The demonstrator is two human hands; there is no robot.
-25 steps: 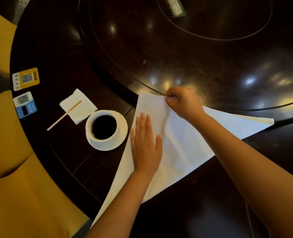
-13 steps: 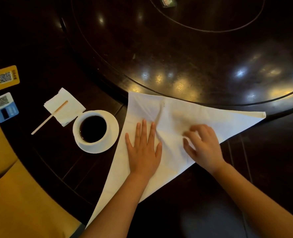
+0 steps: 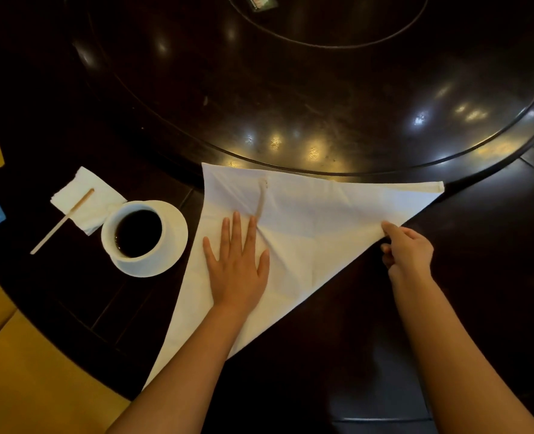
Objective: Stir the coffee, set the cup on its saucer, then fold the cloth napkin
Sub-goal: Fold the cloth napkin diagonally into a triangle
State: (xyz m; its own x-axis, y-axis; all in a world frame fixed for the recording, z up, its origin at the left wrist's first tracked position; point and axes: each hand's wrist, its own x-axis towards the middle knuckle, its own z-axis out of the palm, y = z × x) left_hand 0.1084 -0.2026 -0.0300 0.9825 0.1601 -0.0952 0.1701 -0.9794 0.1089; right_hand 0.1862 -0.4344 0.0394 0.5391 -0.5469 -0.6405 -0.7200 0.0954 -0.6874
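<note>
The white cloth napkin [image 3: 322,220] lies on the dark wooden table [image 3: 322,89] as a smooth triangle; its long folded edge runs from near-left to far-right, the near tip hidden behind our left forearm. Our left hand [image 3: 237,264] presses it flat, fingers straight and spread. Our right hand [image 3: 406,249] appears to pinch the folded edge, its fingertips partly hidden. Beside the napkin, the cup [image 3: 135,234] of coffee stands on its saucer [image 3: 173,233].

Dim, warm light; glare spots on the dark table [image 3: 337,126]; wide-angle edges bend.
</note>
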